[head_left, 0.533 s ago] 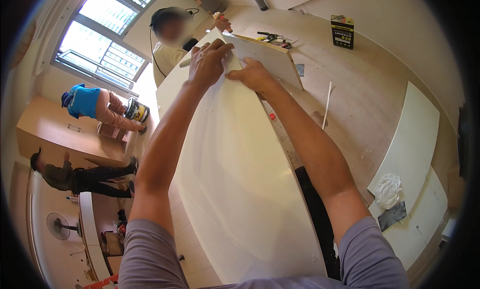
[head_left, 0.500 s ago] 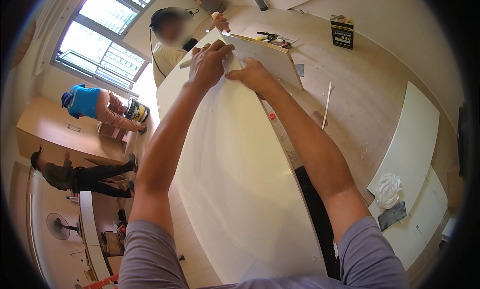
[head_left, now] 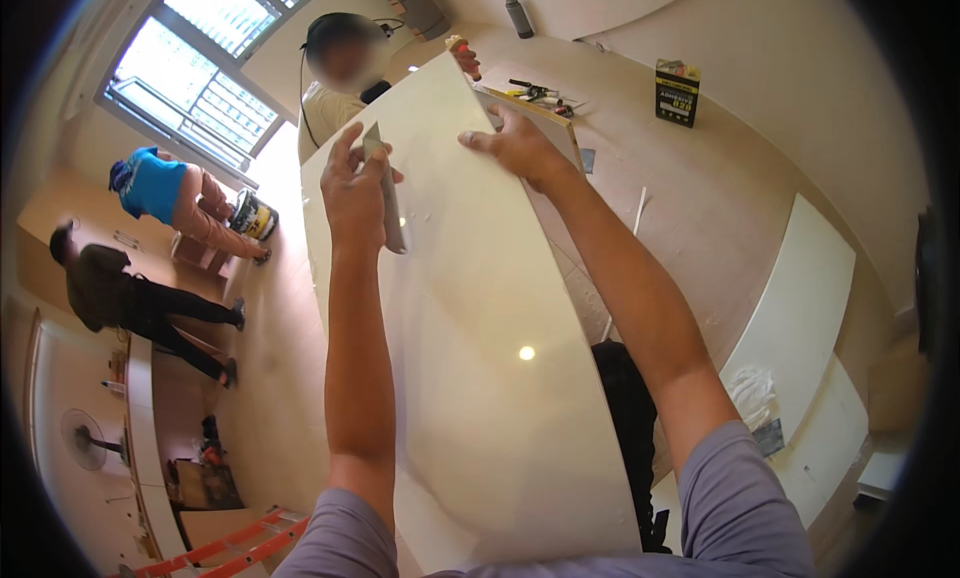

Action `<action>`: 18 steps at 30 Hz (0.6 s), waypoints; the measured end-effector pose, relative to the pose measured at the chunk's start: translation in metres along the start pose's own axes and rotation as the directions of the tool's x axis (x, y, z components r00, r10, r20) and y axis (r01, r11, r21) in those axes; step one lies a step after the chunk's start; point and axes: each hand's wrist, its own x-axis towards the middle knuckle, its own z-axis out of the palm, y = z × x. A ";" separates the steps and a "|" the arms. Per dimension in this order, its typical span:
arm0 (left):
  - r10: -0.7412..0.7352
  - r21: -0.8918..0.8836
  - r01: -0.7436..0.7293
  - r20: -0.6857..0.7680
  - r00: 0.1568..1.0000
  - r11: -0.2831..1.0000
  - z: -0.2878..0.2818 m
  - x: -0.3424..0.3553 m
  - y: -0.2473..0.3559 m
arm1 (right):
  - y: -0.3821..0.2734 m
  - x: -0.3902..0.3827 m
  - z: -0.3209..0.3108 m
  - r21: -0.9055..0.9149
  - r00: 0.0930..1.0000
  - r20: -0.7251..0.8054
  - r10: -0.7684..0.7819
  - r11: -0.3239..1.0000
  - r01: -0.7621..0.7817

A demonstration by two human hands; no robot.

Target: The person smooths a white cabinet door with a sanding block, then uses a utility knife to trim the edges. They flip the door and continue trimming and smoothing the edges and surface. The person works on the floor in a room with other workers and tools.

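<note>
Gripping a slim grey tool with left hand, wrapped closely by thumb and curled fingers near its upper end. Lying right of that grip, over white panel, free end pointing back toward body, long axis running roughly lengthwise with panel's. Can't tell if touching the panel face or just above it. Clasping panel's right edge near its far end with right hand, thumb on top, fingers partly hidden past edge. Nearest to tool: left hand; well apart from right. Just beyond right hand: second board
</note>
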 end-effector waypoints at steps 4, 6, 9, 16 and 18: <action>-0.287 -0.544 0.305 0.120 0.950 0.782 -0.036 -0.023 -0.036 | -0.023 0.020 0.019 -0.126 0.997 0.047 0.067 0.990 -0.061; -0.227 -0.597 0.272 0.151 0.962 0.755 -0.022 -0.025 -0.034 | -0.021 0.057 -0.013 -0.253 0.998 -0.048 0.032 0.966 -0.044; -0.181 -0.646 0.261 0.189 0.965 0.717 -0.007 -0.026 -0.034 | -0.032 0.097 -0.061 -0.041 0.886 -0.407 0.223 0.964 -0.262; -0.210 -0.667 0.245 0.134 0.968 0.704 -0.027 -0.028 -0.044 | -0.040 0.055 0.012 -0.702 0.873 0.212 -0.440 0.553 0.449; -0.212 -0.665 0.245 0.131 0.968 0.706 -0.029 -0.026 -0.046 | -0.041 0.043 0.030 -0.883 0.890 0.373 -0.263 0.194 0.427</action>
